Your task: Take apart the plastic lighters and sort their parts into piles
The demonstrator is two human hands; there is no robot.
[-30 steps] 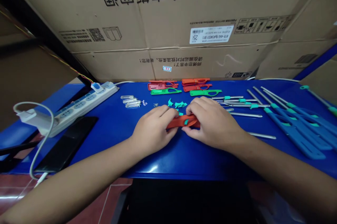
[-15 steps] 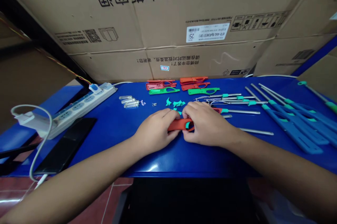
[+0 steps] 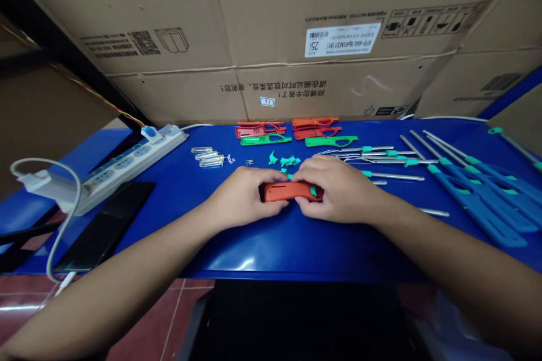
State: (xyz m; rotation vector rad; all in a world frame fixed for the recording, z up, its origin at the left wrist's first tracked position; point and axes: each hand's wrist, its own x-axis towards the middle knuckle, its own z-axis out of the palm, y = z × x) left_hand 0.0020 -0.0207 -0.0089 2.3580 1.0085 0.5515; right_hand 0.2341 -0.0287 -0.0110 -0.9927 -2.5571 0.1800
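Both hands hold a red lighter handle (image 3: pixel 282 191) level, just above the front half of the blue table. It has a slot in its side and a teal trigger (image 3: pixel 313 190) near its right part. My left hand (image 3: pixel 239 197) pinches the left end between thumb and fingers. Closed round the right part, my right hand (image 3: pixel 336 188) hides that end. A metal rod with a teal collar (image 3: pixel 393 175) shows beyond the right hand; whether it joins the handle I cannot tell. Small teal triggers (image 3: pixel 289 161) lie just behind the hands.
Red and green handle shells (image 3: pixel 266 139) lie along the cardboard (image 3: pixel 178 95). Clear fuel tubes (image 3: pixel 207 157) sit at left. Wired metal rods (image 3: pixel 381 155) and blue lighters (image 3: pixel 478 197) lie at right. A power strip (image 3: pixel 131 166) and black phone (image 3: pixel 105 225) occupy the left side.
The handle has turned so its slotted side shows more. My left hand has shifted left along it, uncovering more of it. The view has tilted slightly downward.
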